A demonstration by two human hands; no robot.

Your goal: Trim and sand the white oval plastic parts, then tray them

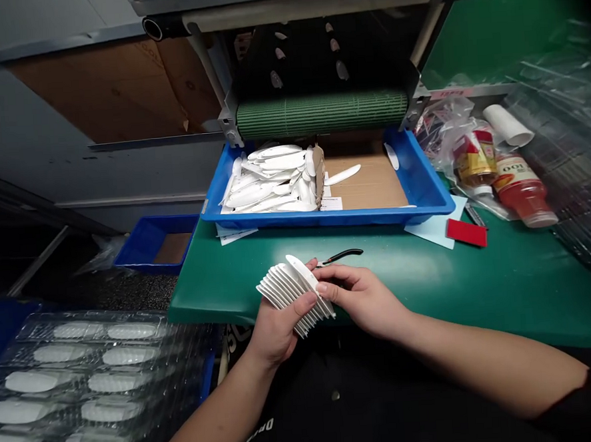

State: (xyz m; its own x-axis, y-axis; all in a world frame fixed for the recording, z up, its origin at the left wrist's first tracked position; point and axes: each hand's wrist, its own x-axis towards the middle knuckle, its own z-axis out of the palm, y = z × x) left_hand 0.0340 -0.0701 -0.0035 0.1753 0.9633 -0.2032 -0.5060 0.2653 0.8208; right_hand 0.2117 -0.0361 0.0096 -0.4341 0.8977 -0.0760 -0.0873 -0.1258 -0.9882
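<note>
A fanned stack of several white oval plastic pieces (284,290) is held over the table's front edge. My left hand (278,329) wraps round the stack from below, its thumb across the pieces. My right hand (363,297) pinches the outermost white piece (302,271) at the stack's right side. Just behind my hands, pliers with black handles (345,253) lie on the green table (204,280). Beyond them, a blue tray (295,219) holds a heap of white pieces (273,179) on its left side and one loose piece (345,174) on cardboard.
Behind the tray is a green conveyor belt (319,115) with small pieces further back. Bottles (521,190), a red block (466,232) and plastic bags are at the right. Clear trays of white pieces (86,327) stand at lower left, near a small blue bin (136,243).
</note>
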